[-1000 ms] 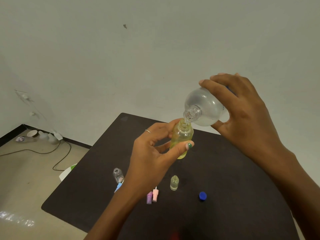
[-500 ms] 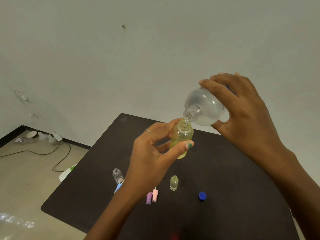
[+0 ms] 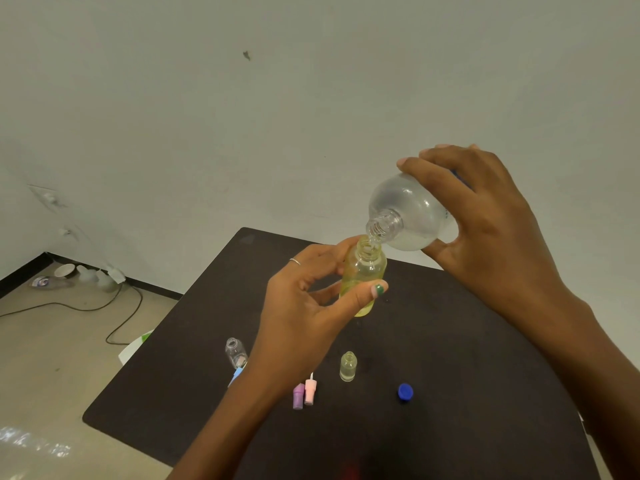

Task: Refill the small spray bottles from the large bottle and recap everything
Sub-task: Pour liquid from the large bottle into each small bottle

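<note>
Both hands have their grip closed on a bottle: the left hand (image 3: 304, 306) wraps thumb and fingers round the small yellow-tinted spray bottle (image 3: 364, 275), and the right hand (image 3: 485, 230) curls over the body of the large clear bottle (image 3: 408, 216), thumb beneath and fingers across the top. Compared with the earlier frames, almost nothing differs; both hands and both bottles sit in the same places over the dark worktop (image 3: 467, 393), with the large bottle's mouth held at the small one's neck as before. The left hand is raised above the worktop with its palm turned toward the small bottle, which stands roughly upright, its open neck up (a thin ring shows on one finger, green polish on the thumbnail). The right hand reaches in from the right with the wrist bent, tipping the large bottle down and leftward so that its threaded mouth touches or nearly touches the small bottle's opening; clear liquid lies pooled in the lower side of the large bottle. On the worktop below stand a clear small bottle (image 3: 235, 351) and a pale yellowish small bottle (image 3: 348, 367), both uncapped. Near them lie a purple cap (image 3: 298, 395) and a pink spray top (image 3: 310, 391) side by side, a light blue piece (image 3: 237, 374) partly hidden by the left forearm, and a blue cap (image 3: 405, 391) off to the right.
</note>
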